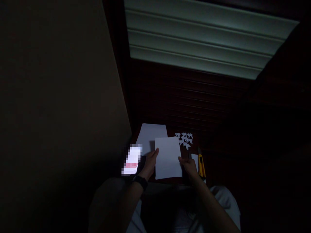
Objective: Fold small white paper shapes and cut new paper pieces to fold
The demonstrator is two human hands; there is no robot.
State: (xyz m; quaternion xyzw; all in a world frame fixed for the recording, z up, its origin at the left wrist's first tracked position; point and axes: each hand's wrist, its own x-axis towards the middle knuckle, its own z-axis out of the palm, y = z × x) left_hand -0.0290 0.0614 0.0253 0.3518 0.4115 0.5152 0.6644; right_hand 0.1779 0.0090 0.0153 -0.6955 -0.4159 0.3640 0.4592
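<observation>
A blank white sheet of paper (168,158) is held upright in length between both hands, over a small dark table. My left hand (151,161) grips its left edge, thumb on top. On the opposite edge, my right hand (189,165) pinches the paper between thumb and fingers. Behind it and to the left lies more white paper (152,134), partly covered by the held sheet. Several small white paper cut-outs (185,139) with jagged outlines lie beyond the right edge of the sheet. A yellow box cutter (201,165) rests just right of my right hand.
A lit phone (132,160), its screen blurred out, lies left of my left hand. A small white piece (194,158) sits beside the cutter. A plain wall (73,81) rises at the left, and a dark slatted panel (184,94) stands behind the table. The room is dim.
</observation>
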